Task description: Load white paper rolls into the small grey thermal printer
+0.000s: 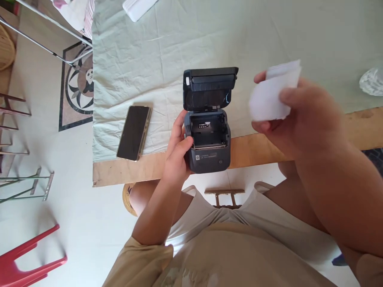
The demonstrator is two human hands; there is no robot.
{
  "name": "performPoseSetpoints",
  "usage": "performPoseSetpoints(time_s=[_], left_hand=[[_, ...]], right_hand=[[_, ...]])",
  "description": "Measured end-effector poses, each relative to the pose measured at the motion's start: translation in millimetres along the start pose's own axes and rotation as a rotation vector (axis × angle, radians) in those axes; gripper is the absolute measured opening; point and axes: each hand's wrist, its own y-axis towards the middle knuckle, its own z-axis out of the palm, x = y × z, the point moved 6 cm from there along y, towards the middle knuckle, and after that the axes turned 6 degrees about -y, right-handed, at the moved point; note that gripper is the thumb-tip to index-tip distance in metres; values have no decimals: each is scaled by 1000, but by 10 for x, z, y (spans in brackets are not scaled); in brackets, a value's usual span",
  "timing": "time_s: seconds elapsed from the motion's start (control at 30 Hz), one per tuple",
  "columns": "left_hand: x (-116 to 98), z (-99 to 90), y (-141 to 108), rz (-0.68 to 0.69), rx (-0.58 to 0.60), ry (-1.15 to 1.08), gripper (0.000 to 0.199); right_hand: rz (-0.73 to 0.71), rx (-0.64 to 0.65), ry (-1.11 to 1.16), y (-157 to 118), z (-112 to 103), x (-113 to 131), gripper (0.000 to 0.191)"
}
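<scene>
My left hand [178,153] grips the left side of a small dark grey label printer [209,159] at the table's front edge. Its hinged lid [209,89] stands raised, so the hollow paper bay shows, with a small printed sticker inside and no roll in it. To the right, my right hand [302,111] is closed on a bundle of white paper [272,93], held in the air apart from the printer. One end of the paper looks rounded and the upper end shows layered edges; whether it is a roll or a folded stack I cannot tell.
A smartphone [134,133] lies face up on the pale green cloth [143,59], left of the printer. A white object [139,8] lies at the back, and a clear glass item [372,82] stands far right. A red plastic stool [30,259] is on the floor, lower left.
</scene>
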Motion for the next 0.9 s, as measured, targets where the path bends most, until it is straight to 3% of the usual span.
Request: performPoseSetpoints(time_s=[0.1, 0.23, 0.3, 0.5, 0.6, 0.7, 0.73, 0.8, 0.9], left_hand=[[-5, -1, -4, -22, -19, -18, 45], [-22, -13, -18, -20, -46, 14, 48], [-16, -17, -22, -22, -50, 34, 50], [7, -22, -22, 12, -41, 50, 49], [30, -21, -14, 5, -28, 58, 53], [38, -23, -1, 3, -18, 55, 55], [38, -22, 2, 6, -14, 50, 55], [43, -22, 4, 7, -8, 43, 53], [46, -13, -1, 15, 2, 43, 51]], right_hand=[[59, -15, -21, -2, 59, -187, 37], [-222, -11, -472, -88, 104, -53, 25], [-305, 0, -583, -91, 111, -48, 22], [-187, 99, -743, -4, 108, -292, 33], [-294, -2, -782, -95, -62, -83, 54], [-389, -273, -843, -173, -399, 169, 46], [-368, -345, -862, -158, -502, 180, 44], [-275, -353, -884, -46, -611, 69, 51], [-31, -158, -843, 189, -594, -301, 73]])
